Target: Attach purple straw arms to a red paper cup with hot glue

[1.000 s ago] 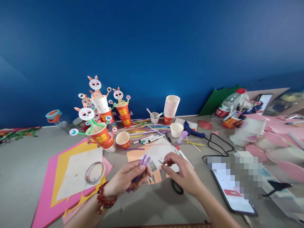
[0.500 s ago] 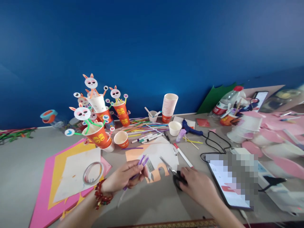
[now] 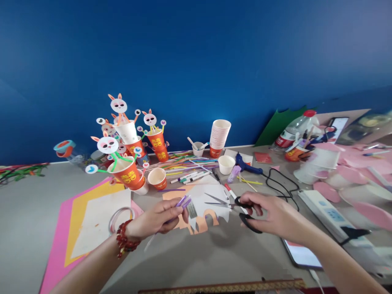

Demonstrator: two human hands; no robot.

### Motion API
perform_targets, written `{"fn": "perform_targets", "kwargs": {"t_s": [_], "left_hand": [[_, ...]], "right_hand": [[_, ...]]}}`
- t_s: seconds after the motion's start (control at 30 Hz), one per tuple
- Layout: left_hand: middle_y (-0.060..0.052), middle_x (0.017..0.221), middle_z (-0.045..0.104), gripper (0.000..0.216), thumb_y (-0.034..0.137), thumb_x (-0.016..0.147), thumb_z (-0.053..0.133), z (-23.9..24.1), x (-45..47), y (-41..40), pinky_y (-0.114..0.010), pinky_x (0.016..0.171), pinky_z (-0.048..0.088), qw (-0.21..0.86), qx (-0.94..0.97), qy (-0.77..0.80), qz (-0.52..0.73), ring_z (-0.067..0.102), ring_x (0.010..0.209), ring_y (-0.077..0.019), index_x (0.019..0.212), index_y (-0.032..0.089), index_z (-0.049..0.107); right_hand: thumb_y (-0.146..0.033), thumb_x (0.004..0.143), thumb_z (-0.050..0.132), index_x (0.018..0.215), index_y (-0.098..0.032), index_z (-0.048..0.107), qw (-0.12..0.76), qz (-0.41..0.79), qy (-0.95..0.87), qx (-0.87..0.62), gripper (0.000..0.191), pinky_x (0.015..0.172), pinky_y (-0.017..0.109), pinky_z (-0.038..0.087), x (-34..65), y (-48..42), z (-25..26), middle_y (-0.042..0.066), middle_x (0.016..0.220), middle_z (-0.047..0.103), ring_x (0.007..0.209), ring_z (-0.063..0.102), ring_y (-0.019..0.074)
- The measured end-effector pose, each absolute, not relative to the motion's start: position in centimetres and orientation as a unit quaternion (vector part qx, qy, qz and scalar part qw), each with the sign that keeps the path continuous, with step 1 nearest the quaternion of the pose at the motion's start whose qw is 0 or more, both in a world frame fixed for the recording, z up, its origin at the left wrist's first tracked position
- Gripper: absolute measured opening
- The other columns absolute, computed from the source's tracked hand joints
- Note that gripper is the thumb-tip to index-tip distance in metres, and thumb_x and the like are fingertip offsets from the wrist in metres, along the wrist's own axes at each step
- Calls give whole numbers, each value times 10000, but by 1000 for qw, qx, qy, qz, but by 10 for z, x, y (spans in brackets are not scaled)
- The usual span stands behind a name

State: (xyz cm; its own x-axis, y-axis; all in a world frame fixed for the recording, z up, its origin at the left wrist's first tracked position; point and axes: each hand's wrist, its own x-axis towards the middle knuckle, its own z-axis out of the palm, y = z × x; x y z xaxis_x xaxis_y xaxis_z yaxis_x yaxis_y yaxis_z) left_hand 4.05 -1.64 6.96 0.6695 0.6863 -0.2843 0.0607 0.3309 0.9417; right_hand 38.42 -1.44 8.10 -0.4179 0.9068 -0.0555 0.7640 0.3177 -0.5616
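My left hand (image 3: 159, 218) is closed on a few thin purple strips (image 3: 183, 201), their ends pointing up and right. My right hand (image 3: 272, 216) grips black-handled scissors (image 3: 232, 204) lifted above the table, blades open and pointing left toward the strips. Under both hands lie white paper (image 3: 208, 196) and an orange cut-out (image 3: 202, 222). A red bead bracelet (image 3: 124, 241) is on my left wrist.
Bunny paper-cup crafts (image 3: 127, 163) stand at the back left, with a cup stack (image 3: 219, 136), coloured strips and markers (image 3: 186, 169), and a glue gun (image 3: 246, 165). Pink and yellow sheets (image 3: 82, 216) with a tape roll (image 3: 121, 218) lie left. A phone (image 3: 301, 255), power strip (image 3: 326, 212) and pink cut-outs lie right.
My right hand picked up the scissors from the table and raised them with blades open toward the purple strips. My left hand stayed closed on the strips, shifting slightly left.
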Motion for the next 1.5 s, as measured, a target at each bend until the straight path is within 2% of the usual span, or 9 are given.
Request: {"fn": "perform_targets", "kwargs": {"t_s": [0.3, 0.43, 0.57, 0.67, 0.77, 0.9, 1.03, 1.27, 1.5], "left_hand": [[117, 426, 278, 366, 483, 955, 486, 75, 41, -17, -209, 375, 137, 724, 541, 366, 223, 191, 354, -51, 886, 142, 597], [104, 446, 306, 346, 445, 967, 475, 77, 39, -17, -208, 385, 156, 730, 544, 351, 218, 209, 369, -51, 901, 133, 608], [111, 438, 289, 330, 430, 972, 472, 76, 34, -18, -202, 374, 143, 743, 531, 336, 230, 187, 360, -49, 910, 133, 601], [114, 435, 300, 297, 416, 976, 474, 71, 35, -19, -197, 362, 143, 763, 520, 308, 231, 176, 346, -47, 901, 146, 572], [106, 446, 317, 302, 402, 985, 458, 65, 41, -20, -195, 371, 163, 769, 529, 276, 230, 199, 353, -48, 903, 137, 579], [98, 449, 325, 328, 401, 990, 444, 59, 50, -22, -196, 373, 173, 770, 538, 245, 241, 227, 354, -53, 908, 123, 596], [98, 471, 317, 342, 407, 997, 434, 55, 51, -25, -193, 388, 193, 758, 549, 240, 259, 237, 366, -50, 918, 119, 601], [9, 799, 415, 360, 399, 981, 475, 57, 55, -29, -202, 421, 225, 686, 600, 267, 313, 330, 462, -13, 879, 106, 657], [-6, 811, 433, 371, 400, 985, 457, 64, 54, -32, -217, 468, 249, 656, 641, 269, 294, 348, 505, -35, 869, 120, 672]], "right_hand": [[-331, 718, 741, 971, -275, 677, 104, 137, -881, -441, 267, 641, 320, 449, 360, 8, 106, 30, 928, 740, 832, 681, 275], [-302, 682, 763, 928, -265, 677, 101, 152, -878, -442, 263, 602, 297, 425, 359, 14, 110, 10, 843, 727, 768, 662, 246], [-277, 716, 747, 879, -231, 619, 148, 312, -821, -455, 212, 538, 247, 408, 363, 18, 95, -21, 744, 674, 609, 578, 148], [-349, 767, 740, 883, -201, 549, 247, 481, -724, -428, 268, 581, 248, 458, 349, 16, 71, 24, 882, 692, 638, 567, 123], [-374, 733, 788, 911, -200, 527, 344, 586, -632, -373, 360, 593, 234, 454, 318, 7, 48, 53, 996, 675, 657, 543, 103], [-415, 668, 844, 953, -214, 525, 409, 674, -527, -318, 473, 557, 207, 426, 279, -5, 32, 29, 956, 645, 643, 531, 93], [-384, 634, 861, 896, -211, 536, 435, 657, -520, -329, 452, 544, 201, 390, 268, -10, 27, 12, 870, 634, 620, 510, 90], [-202, 668, 730, 826, -203, 516, 420, 563, -585, -406, 267, 513, 202, 356, 271, -11, 38, -25, 768, 586, 539, 421, 69], [-171, 655, 666, 785, -205, 484, 411, 523, -609, -432, 226, 499, 209, 355, 274, -12, 42, -38, 719, 561, 503, 405, 65]]}}
